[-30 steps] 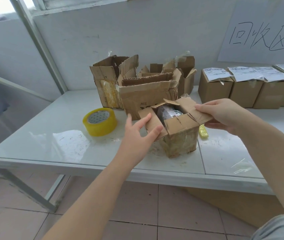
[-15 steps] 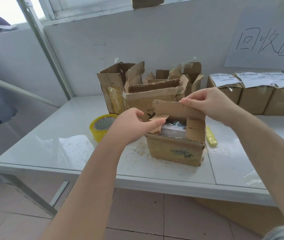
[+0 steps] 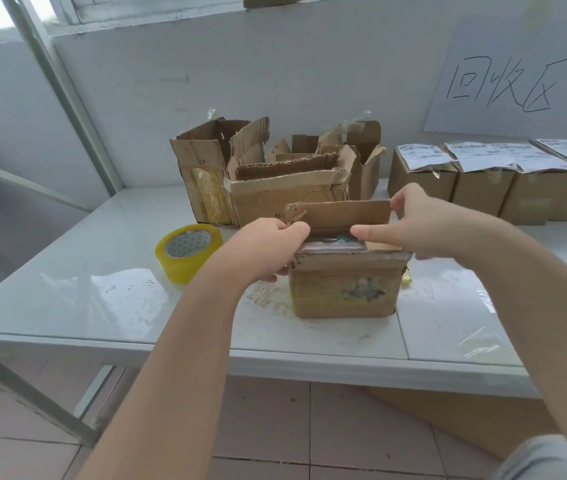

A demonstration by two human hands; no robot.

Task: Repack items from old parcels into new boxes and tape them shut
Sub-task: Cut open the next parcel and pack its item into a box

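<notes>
**Holding the worn parcel [image 3: 344, 289] open**

Gripping its left flap in the left hand's [image 3: 268, 247] curled fingers; pinching the rear flap's corner with the right hand [image 3: 424, 226]. Near the table's [image 3: 102, 306] front edge, right of the tape roll [image 3: 188, 252].

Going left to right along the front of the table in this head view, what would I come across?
Yellow tape roll → left hand → worn cardboard box → right hand → row of labelled boxes.

Before us a worn brown parcel [image 3: 342, 289] standing upright, top open, rear flap [image 3: 341, 213] raised, plastic-wrapped item [image 3: 330, 241] inside, our yellow tape roll [image 3: 187, 252] flat at its nine o'clock
</notes>
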